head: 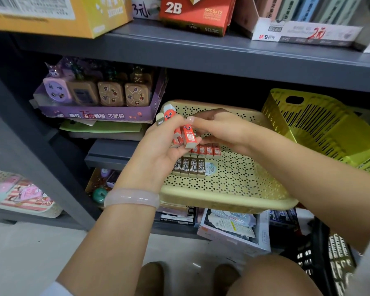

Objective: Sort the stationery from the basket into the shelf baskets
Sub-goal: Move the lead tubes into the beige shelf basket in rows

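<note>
Grey shelf (201, 50), flat metal. Beige perforated plastic basket (233, 189) on the lower tier, beside a yellow slatted basket (320, 129). Inside the beige one, a row of small rectangular lead boxes (190, 167) lying flat, long axes running front to back. Above them, left hand (165, 146) curled around a few red boxes (186, 135), long axes tilted near upright, cartoon faces upward. Right hand (220, 129) pinching the top of the same bunch with thumb and fingertips.

- Stationery shop, by the grey shelf (201, 50).
- On that shelf: retail display cartons, a red 2B box (195, 13), handwritten price tags.
- Beneath it: perforated stock baskets (233, 189).
</note>
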